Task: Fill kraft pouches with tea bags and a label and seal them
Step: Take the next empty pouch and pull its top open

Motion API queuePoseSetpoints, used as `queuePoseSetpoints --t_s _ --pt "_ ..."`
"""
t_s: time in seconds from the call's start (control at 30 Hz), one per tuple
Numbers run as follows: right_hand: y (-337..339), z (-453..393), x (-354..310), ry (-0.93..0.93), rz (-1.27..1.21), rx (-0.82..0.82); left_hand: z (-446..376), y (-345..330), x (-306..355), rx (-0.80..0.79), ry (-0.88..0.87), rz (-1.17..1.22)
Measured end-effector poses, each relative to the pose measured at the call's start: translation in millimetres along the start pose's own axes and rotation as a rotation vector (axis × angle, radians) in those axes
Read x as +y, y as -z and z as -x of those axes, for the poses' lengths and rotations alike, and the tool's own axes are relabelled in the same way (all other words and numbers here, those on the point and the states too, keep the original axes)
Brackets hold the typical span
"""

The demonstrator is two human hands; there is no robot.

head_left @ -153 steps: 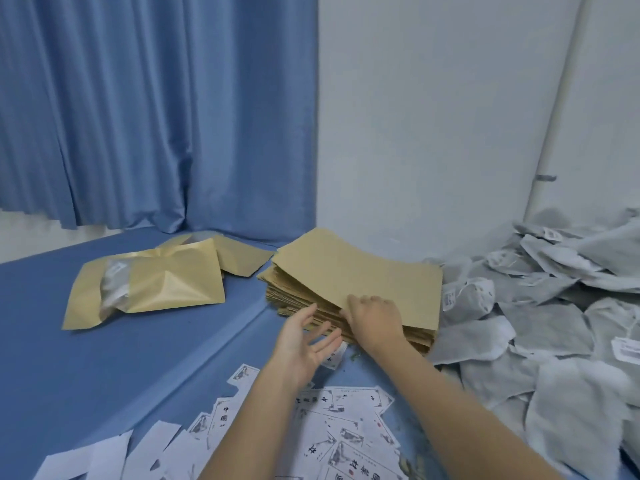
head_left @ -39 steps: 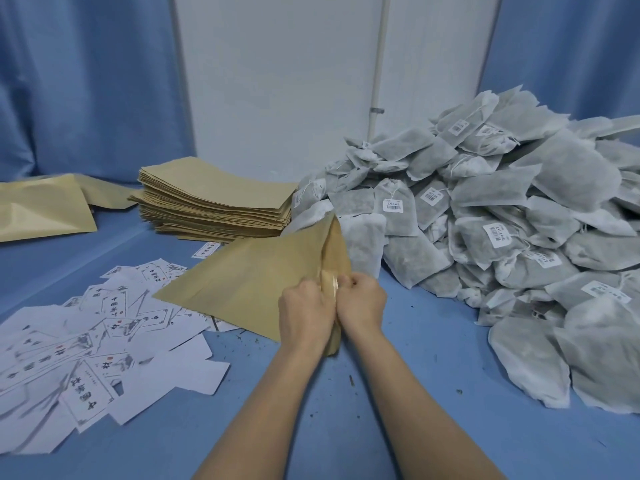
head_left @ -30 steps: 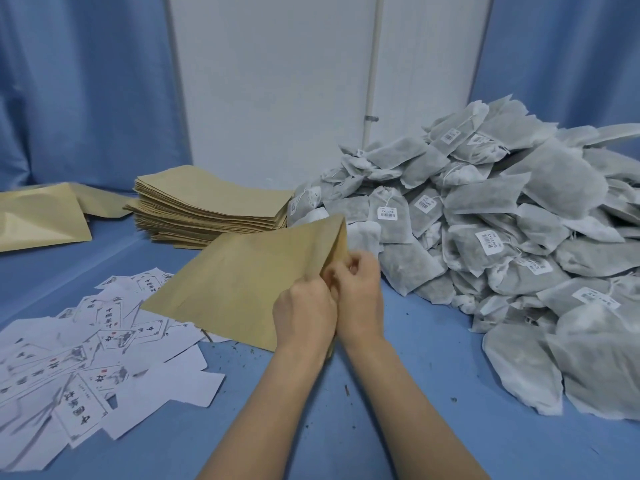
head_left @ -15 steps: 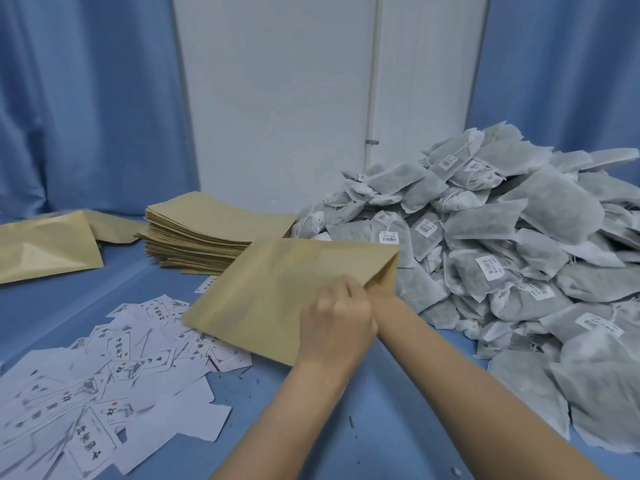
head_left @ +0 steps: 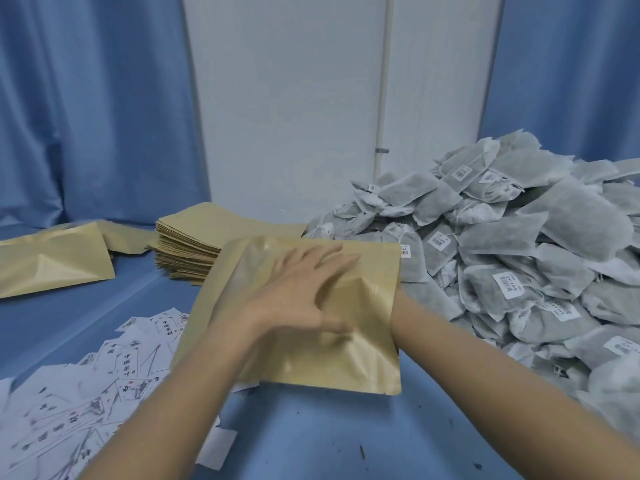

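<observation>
kraft pouch (head_left: 349,344) puffed, glossy, creased, left hand (head_left: 301,292) flat with fingers spread on top, right hand now hidden inside its mouth, state unclear, tea bags (head_left: 519,258) heaped right of hands

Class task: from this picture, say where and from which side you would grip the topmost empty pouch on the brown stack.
Pinch the near left corner of the top pouch on the stack, coming from the front left. The sheets lie flat with edges fanned and exposed there; the held pouch under the left hand covers the stack's right side.
</observation>
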State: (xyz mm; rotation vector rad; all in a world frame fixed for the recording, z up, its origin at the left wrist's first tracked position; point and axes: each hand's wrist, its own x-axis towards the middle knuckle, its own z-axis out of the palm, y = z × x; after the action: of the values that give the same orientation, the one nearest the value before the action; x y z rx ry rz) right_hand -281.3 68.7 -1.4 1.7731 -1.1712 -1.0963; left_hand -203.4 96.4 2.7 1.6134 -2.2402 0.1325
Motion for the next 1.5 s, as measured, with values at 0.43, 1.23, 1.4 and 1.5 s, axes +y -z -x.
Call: queuePoseSetpoints --t_s 0.43,1.23,1.4,1.5 --pt "-90 -71 2 0.082 -1.945 1.068 22 -3 -88 0.047 0.13 0.23" --pt "-124 -76 18 0.475 -2.015 0.703 2 -51 -90 -0.063 0.216 0.398" --pt "-79 -90 -4 0.297 -1.775 0.637 -1 -56 -80 -0.055 0.156 0.438" --pt "-79 -91 -13 0.368 -1.566 0.686 -6 -59 -77 -0.056 0.163 0.504"
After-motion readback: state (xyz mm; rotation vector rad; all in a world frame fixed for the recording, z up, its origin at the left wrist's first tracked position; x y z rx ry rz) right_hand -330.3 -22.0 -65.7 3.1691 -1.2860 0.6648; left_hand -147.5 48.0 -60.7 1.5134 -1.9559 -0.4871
